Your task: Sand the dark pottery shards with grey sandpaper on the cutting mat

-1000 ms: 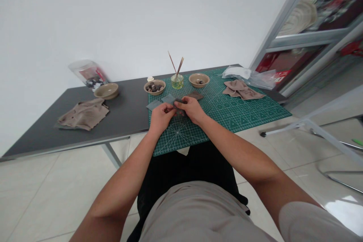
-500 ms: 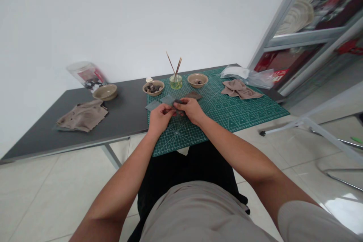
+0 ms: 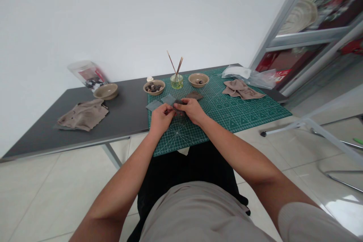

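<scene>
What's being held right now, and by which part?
The left hand and right hand pinch a small dark flat piece between their fingertips; its exact grip point is unclear.

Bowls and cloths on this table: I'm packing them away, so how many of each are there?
Tan bowls: 3 (an empty-looking one at the left, one of dark pebbles, one with a few dark pieces)
Taupe cloths: 2 (one on the grey tabletop, one on the green cutting mat)
Total: 5
</scene>
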